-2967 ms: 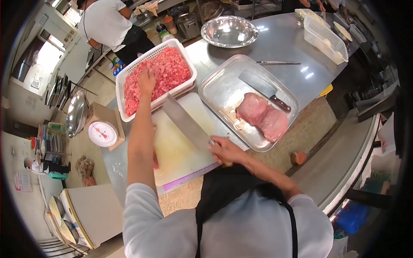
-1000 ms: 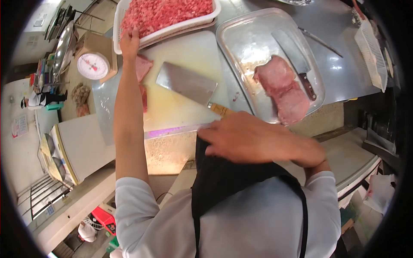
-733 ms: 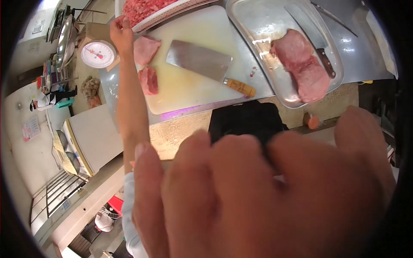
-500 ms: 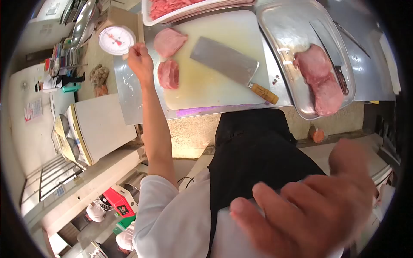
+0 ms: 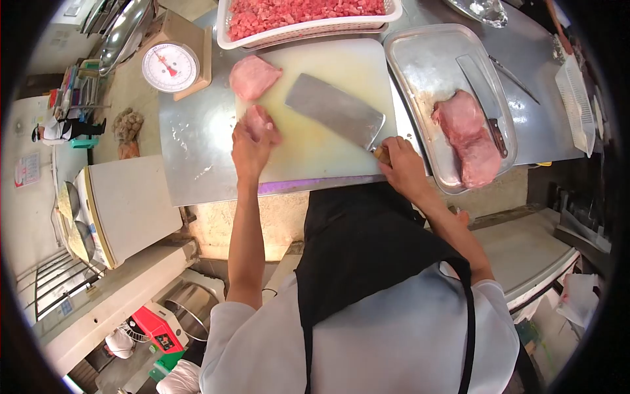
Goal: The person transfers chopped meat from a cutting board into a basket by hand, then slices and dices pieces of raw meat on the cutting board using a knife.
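Observation:
My left hand (image 5: 251, 152) is closed around a small chunk of raw meat (image 5: 260, 122) at the left side of the white cutting board (image 5: 315, 154). Just beyond it lies another rounded piece of raw meat (image 5: 252, 77). A broad cleaver (image 5: 336, 110) rests flat across the board, its blade pointing up and left. My right hand (image 5: 401, 164) wraps round the cleaver's wooden handle near the board's right edge, hiding most of the grip.
Behind the board stands a white basket (image 5: 315, 38) of diced meat. On the right, a metal tray (image 5: 436, 164) holds a larger slab of meat (image 5: 469, 141) and a knife (image 5: 497, 134). A dial scale (image 5: 170, 67) is at the left, a white plastic basket (image 5: 576, 108) far right.
My left hand has moved from beside the scale onto the smaller meat chunk. My right hand, raised close to the camera before, has come down onto the cleaver's handle. The view has shifted.

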Motion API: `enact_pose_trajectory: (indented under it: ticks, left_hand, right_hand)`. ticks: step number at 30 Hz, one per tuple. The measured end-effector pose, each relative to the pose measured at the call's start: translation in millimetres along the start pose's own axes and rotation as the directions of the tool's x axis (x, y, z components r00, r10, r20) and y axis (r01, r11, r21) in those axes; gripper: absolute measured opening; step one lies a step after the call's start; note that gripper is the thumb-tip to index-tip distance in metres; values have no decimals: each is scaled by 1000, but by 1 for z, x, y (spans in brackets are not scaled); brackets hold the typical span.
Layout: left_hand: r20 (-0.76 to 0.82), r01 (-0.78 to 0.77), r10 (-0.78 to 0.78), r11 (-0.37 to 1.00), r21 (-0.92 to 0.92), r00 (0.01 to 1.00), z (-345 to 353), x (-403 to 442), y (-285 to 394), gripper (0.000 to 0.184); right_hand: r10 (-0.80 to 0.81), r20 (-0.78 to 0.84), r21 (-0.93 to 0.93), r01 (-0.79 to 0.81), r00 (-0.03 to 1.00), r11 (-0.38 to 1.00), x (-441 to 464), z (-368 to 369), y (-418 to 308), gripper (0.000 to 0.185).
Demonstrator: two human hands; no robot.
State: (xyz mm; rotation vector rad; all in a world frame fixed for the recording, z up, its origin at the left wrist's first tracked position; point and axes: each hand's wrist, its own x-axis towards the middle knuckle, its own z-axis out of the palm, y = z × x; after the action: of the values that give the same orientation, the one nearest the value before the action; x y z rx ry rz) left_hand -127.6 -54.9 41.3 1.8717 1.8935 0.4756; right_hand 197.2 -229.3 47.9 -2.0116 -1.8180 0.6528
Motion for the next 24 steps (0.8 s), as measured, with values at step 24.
enact_pose_trajectory:
  ticks: [24]
  left_hand:
    - [65, -68, 107, 898, -435, 992, 27, -1, -6, 93]
  right_hand:
    - [149, 465, 703, -467, 872, 536, 9, -28, -32, 66]
